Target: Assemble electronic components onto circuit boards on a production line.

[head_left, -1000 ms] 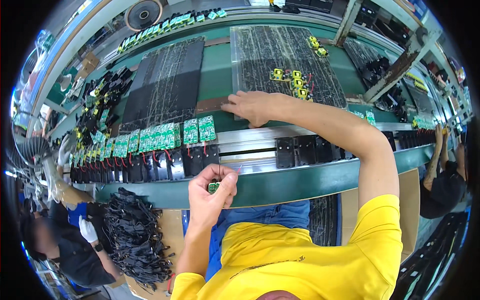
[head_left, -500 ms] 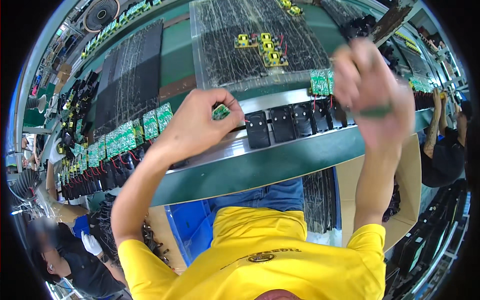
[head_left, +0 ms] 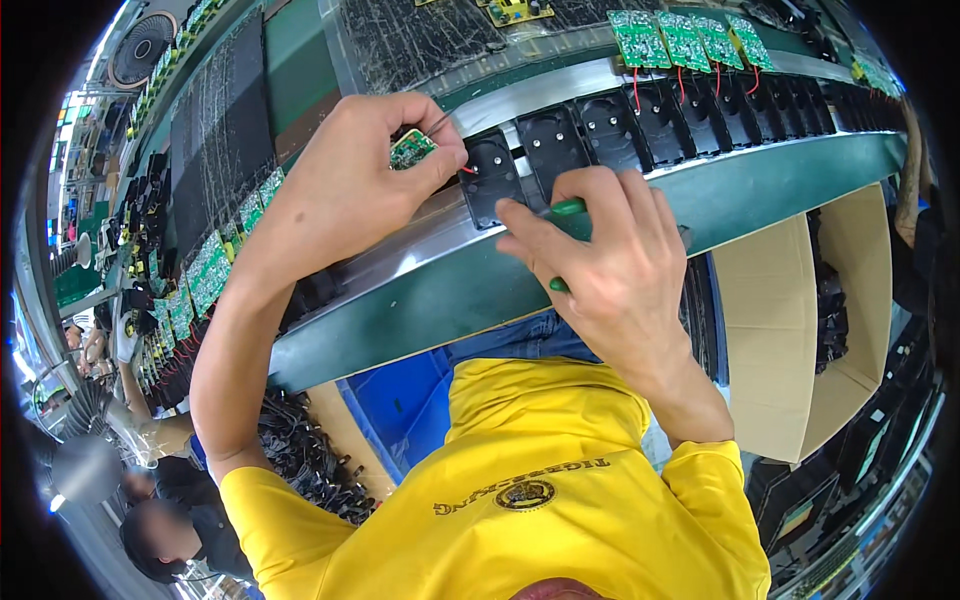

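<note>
Our right fingers (head_left: 537, 232), now swung in from the right and curled around a green-handled tool (head_left: 567, 207), arrive beside a black case (head_left: 492, 180), bringing both hands to one spot as our left fingers (head_left: 436, 171) pinch a green circuit board (head_left: 412, 150).

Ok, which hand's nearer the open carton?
Right. The right hand, holding a green-handled tool, is left of the carton; the left hand, pinching a board, is farther left.

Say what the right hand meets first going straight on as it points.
Probably the black casing beside the left hand; the right hand overlaps its near edge in view, depth unclear.
</note>
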`<action>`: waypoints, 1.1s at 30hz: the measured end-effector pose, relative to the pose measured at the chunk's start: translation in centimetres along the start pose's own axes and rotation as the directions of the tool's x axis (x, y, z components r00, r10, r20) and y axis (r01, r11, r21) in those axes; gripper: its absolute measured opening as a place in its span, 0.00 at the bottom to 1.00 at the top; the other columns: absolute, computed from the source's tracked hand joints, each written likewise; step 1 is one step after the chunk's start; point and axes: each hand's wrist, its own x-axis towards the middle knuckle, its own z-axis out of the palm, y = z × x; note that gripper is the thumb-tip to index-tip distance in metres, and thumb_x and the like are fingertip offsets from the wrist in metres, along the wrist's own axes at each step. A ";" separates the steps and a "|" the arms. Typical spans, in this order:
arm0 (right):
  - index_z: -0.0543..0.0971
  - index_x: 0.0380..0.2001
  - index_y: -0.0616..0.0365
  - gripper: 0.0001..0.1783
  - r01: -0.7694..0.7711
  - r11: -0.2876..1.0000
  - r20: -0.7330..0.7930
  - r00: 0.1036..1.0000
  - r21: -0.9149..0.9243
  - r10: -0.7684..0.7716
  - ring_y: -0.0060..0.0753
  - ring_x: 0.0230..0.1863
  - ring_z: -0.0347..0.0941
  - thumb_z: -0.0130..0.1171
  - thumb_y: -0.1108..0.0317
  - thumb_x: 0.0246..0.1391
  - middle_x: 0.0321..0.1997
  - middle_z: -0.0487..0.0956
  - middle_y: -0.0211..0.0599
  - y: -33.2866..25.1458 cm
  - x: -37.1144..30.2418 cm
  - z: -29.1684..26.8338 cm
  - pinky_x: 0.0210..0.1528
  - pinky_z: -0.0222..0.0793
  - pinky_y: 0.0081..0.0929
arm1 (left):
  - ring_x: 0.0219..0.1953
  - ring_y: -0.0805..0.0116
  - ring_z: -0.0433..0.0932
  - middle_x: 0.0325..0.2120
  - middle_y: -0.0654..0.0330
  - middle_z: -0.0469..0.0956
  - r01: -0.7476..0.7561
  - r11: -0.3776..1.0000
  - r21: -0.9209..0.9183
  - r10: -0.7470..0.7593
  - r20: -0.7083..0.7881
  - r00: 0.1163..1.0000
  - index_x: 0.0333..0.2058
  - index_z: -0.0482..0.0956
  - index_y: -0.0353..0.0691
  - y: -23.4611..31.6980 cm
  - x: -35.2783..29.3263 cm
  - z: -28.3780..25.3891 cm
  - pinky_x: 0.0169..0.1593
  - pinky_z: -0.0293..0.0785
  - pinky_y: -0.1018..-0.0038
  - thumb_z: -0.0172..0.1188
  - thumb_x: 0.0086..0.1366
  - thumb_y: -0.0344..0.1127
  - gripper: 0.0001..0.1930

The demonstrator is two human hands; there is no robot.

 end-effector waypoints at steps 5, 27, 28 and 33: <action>0.94 0.38 0.42 0.11 0.013 1.000 -0.002 1.000 -0.022 -0.013 0.35 0.39 0.70 0.80 0.65 0.49 0.45 0.78 0.30 0.1 -0.2 0.8 0.41 0.70 0.32 | 0.34 0.73 0.77 0.31 0.63 0.87 0.048 0.997 0.066 -0.050 0.027 0.998 0.37 0.86 0.32 0.3 0.2 -0.2 0.45 0.76 0.75 0.68 0.72 0.30 0.06; 0.94 0.38 0.43 0.11 -0.003 0.999 0.015 1.000 0.034 0.002 0.36 0.40 0.70 0.80 0.66 0.49 0.46 0.78 0.30 0.6 -0.4 1.3 0.42 0.70 0.33 | 0.33 0.72 0.77 0.31 0.63 0.88 0.022 0.985 0.170 -0.029 0.039 0.999 0.36 0.87 0.32 -0.2 0.9 -0.1 0.47 0.77 0.75 0.69 0.70 0.29 0.05; 0.94 0.38 0.43 0.11 -0.001 0.999 0.013 1.000 0.032 0.000 0.36 0.40 0.70 0.80 0.66 0.49 0.46 0.78 0.30 0.6 -0.4 1.3 0.42 0.70 0.33 | 0.33 0.72 0.77 0.31 0.63 0.88 0.022 0.984 0.178 -0.029 0.036 0.999 0.36 0.87 0.32 -0.2 0.8 0.0 0.47 0.77 0.75 0.69 0.70 0.29 0.05; 0.94 0.38 0.44 0.11 -0.001 1.000 0.008 1.000 0.027 0.000 0.35 0.40 0.70 0.81 0.66 0.49 0.45 0.78 0.30 0.6 -0.4 1.4 0.42 0.70 0.32 | 0.33 0.72 0.77 0.31 0.63 0.88 0.020 0.980 0.200 -0.027 0.031 0.999 0.36 0.87 0.31 -0.1 0.8 0.2 0.47 0.77 0.75 0.69 0.70 0.28 0.05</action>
